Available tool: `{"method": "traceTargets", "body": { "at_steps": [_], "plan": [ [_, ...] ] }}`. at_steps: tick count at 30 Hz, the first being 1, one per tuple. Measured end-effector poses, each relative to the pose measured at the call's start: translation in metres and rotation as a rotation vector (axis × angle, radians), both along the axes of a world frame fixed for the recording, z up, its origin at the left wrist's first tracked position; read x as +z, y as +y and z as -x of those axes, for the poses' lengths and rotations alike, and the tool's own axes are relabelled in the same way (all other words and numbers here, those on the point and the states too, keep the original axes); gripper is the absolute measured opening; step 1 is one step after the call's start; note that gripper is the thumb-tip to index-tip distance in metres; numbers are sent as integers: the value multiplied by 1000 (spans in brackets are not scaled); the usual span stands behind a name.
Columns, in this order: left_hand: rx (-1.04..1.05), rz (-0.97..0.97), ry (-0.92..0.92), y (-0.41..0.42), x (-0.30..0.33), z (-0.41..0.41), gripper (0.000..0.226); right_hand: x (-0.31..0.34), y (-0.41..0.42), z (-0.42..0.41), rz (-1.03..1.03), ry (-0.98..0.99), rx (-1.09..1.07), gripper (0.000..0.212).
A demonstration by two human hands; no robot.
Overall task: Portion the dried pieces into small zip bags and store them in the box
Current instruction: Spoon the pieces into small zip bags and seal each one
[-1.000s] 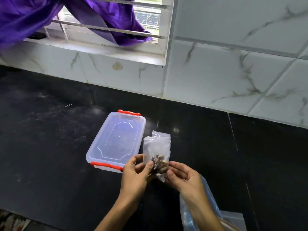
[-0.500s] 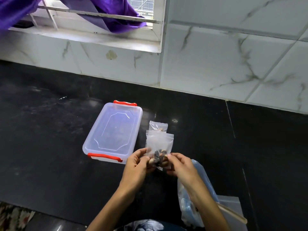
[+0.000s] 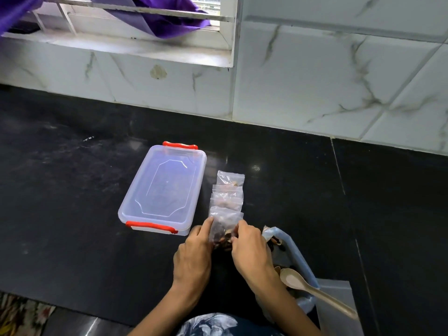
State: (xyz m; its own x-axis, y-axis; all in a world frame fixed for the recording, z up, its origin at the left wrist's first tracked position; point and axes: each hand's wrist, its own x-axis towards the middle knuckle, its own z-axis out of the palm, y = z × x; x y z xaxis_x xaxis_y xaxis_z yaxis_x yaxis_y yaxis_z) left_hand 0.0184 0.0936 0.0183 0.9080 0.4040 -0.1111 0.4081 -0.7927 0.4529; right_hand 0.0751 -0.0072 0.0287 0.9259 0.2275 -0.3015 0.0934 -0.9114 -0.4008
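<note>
Now a small zip bag (image 3: 224, 226) of dried pieces (image 3: 221, 240) is held low at the counter (image 3: 72, 214) between both hands.

A black polished counter is seen, backed by white marble-look wall tiles (image 3: 327, 81); a barred window (image 3: 135, 13) with purple cloth (image 3: 169, 18) is set at the upper left. The bag is pinched at its sides, the left hand (image 3: 194, 253) and right hand (image 3: 249, 251) each curled on an edge, though whether it touches the surface cannot be told. A clear lidded box (image 3: 162, 190) with red clips is placed just left, and a row of filled bags (image 3: 228, 190) is laid behind. A large bag (image 3: 291, 263) and a wooden spoon (image 3: 312, 292) are kept at the right. Compared with half a second ago, the bag has been lowered from upright, and more of the row is exposed.
</note>
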Motion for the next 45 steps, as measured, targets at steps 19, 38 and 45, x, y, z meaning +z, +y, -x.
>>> {"method": "traceTargets", "body": {
  "at_steps": [19,38,45],
  "plan": [
    [-70,-39,-61,-6,9,10,47,29,-31,10,-314,-126,-104,15],
    [-201,119,-209,-61,34,28,32,11,-208,68,-215,96,-822,29],
    [-163,236,-152,-74,33,34,27,-19,-203,67,-117,124,-758,16]
  ]
}}
